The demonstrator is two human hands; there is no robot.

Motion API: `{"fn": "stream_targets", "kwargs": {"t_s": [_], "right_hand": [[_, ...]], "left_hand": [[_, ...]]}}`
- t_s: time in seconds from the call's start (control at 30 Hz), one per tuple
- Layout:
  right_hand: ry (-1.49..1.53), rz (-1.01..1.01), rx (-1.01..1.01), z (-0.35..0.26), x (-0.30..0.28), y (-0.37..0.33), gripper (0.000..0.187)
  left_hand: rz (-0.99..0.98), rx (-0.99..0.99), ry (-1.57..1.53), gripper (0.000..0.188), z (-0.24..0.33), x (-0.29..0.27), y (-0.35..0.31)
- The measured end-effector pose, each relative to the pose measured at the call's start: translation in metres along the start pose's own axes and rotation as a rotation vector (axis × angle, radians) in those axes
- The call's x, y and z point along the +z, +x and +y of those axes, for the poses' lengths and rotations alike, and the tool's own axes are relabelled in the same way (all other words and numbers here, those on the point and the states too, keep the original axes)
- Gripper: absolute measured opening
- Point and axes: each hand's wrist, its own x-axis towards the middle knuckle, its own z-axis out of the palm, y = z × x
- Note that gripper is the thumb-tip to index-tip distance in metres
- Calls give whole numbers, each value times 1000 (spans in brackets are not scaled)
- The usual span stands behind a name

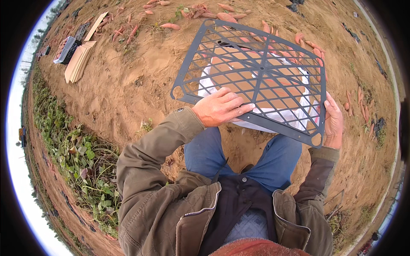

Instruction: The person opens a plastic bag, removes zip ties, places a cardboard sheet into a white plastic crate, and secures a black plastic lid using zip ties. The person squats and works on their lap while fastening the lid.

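Observation:
A black plastic lattice crate lid (262, 68) is tilted in front of me, gripped by both hands. My left hand (223, 106) is closed over its near edge, left of the middle. At the near right corner my right hand (334, 121) holds the side edge, its fingers partly hidden. Beneath the lid, seen through the lattice, white plastic liner (206, 84) surrounds a flat brown surface that looks like cardboard (222, 73). The lid covers most of the container below, so its walls are largely hidden.
Sweet potatoes (171, 26) lie on the sandy soil at the far side, with more (363, 106) at the right. At the far left, a stack of cardboard sheets (80, 62) lies near a filled black crate (70, 52). Green vines (87, 166) run along the left.

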Motion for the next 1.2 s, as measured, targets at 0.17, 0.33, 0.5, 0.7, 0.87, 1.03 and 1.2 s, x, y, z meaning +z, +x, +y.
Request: {"fn": "stream_targets", "kwargs": {"t_s": [0.17,0.33,0.5,0.7,0.87,1.03,1.2], "right_hand": [[-137,113,20,41,-27,-4,57],[-168,116,124,76,-49,21,53],[-441,142,194,87,-67,37,48],[-618,407,121,150,-161,4,43],[-1271,390,534,278,-217,-61,58],[-1293,454,627,386,-197,-98,74],[-1245,488,536,413,-186,-73,70]], "left_hand": [[-46,2,-112,66,15,45,0],[-106,-63,-204,63,23,81,2],[-103,-173,-194,66,40,97,4],[-12,-248,-232,63,75,92,-1],[-52,-262,-548,60,128,77,-17],[-349,-405,-778,46,164,101,-21],[-445,-527,-796,33,162,112,-23]]}}
